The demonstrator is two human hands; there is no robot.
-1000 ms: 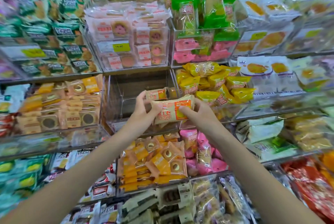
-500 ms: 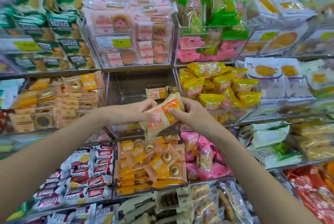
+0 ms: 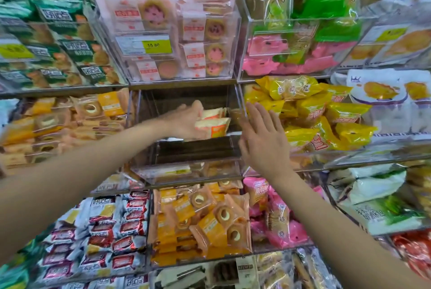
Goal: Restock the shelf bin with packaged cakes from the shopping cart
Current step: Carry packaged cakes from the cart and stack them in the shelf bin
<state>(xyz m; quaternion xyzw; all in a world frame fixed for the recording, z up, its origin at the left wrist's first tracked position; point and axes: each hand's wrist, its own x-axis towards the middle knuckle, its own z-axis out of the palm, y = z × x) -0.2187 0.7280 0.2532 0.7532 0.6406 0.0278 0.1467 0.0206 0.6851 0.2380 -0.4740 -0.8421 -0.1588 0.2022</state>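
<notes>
A clear plastic shelf bin [image 3: 186, 172] sits in the middle of the shelving, nearly bare inside. My left hand [image 3: 186, 120] reaches into it and holds a cream and orange packaged cake [image 3: 215, 126] near the bin's back right. A second, similar cake pack [image 3: 213, 112] lies just behind it. My right hand [image 3: 262, 139] hovers at the bin's right edge with fingers spread and straight, holding nothing. The shopping cart is out of view.
Full bins surround the middle one: pink-labelled cakes [image 3: 163, 32] above, yellow packs [image 3: 310, 113] to the right, orange ring cakes [image 3: 70, 120] to the left and others [image 3: 205, 218] below. A price tag [image 3: 154, 44] hangs on the upper bin.
Both hands held one cake pack in front of the bin. Now my left hand has carried it into the bin alone, and my right hand has let go and opened.
</notes>
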